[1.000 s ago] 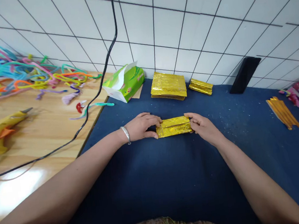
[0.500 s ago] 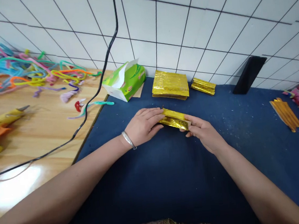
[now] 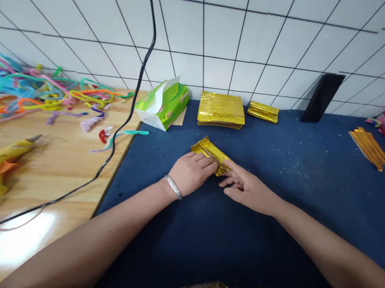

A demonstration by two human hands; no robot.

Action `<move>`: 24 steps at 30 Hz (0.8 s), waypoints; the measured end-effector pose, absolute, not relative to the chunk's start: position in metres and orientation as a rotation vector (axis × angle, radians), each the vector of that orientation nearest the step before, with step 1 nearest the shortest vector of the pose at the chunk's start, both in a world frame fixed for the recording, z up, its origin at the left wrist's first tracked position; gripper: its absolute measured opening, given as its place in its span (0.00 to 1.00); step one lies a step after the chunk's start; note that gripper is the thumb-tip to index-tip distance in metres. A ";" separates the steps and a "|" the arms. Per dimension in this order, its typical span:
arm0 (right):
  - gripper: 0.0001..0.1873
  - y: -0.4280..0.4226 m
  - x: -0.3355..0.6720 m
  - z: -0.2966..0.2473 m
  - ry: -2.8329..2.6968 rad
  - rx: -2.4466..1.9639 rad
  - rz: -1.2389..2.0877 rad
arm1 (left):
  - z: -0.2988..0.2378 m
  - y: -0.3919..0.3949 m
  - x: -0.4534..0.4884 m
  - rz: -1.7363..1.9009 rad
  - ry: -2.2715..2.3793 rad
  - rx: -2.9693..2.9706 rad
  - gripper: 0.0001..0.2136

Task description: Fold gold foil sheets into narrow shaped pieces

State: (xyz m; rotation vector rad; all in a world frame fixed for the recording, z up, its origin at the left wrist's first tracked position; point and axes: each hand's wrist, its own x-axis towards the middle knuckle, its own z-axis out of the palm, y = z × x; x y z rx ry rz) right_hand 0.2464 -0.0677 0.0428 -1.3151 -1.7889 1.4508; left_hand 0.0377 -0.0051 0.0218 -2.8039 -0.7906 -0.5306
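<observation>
A folded strip of gold foil paper (image 3: 217, 152) lies on the dark blue table cover, slanting down to the right, with a raised flap along its middle. My left hand (image 3: 192, 171), a silver bangle at its wrist, is closed over the near side of the strip, fingers bent onto the flap. At the right end is my right hand (image 3: 245, 184): its index finger touches the foil while the thumb stands apart below. Behind the strip sits a stack of gold foil paper (image 3: 219, 109), and beside that a smaller folded gold piece (image 3: 263, 111).
On the wooden table at left are a yellow glue gun (image 3: 0, 168), tangled pipe cleaners (image 3: 35, 91) and a black cable (image 3: 133, 104). A green tissue pack (image 3: 165, 103) stands by the tiled wall. Rightward are a black slab (image 3: 323, 98) and orange-gold folded strips (image 3: 371, 148).
The gold foil strip has turned, its right end now nearer me. My left hand moved from its left end onto its near side. My right hand's thumb has come off the strip.
</observation>
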 end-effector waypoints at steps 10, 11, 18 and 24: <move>0.29 -0.046 0.268 0.029 -2.321 -1.416 0.157 | 0.018 -0.001 0.035 -0.638 -0.806 -3.004 0.11; 0.26 -0.046 0.268 0.028 -2.356 -1.387 0.109 | 0.017 0.000 0.035 -0.632 -0.795 -3.044 0.11; 0.14 -0.049 0.263 0.029 -2.626 -1.137 0.025 | 0.011 0.007 0.033 -0.583 -0.849 -3.218 0.13; 0.13 -0.050 0.262 0.029 -2.649 -1.078 0.011 | 0.008 0.009 0.030 -0.679 -0.878 -3.286 0.12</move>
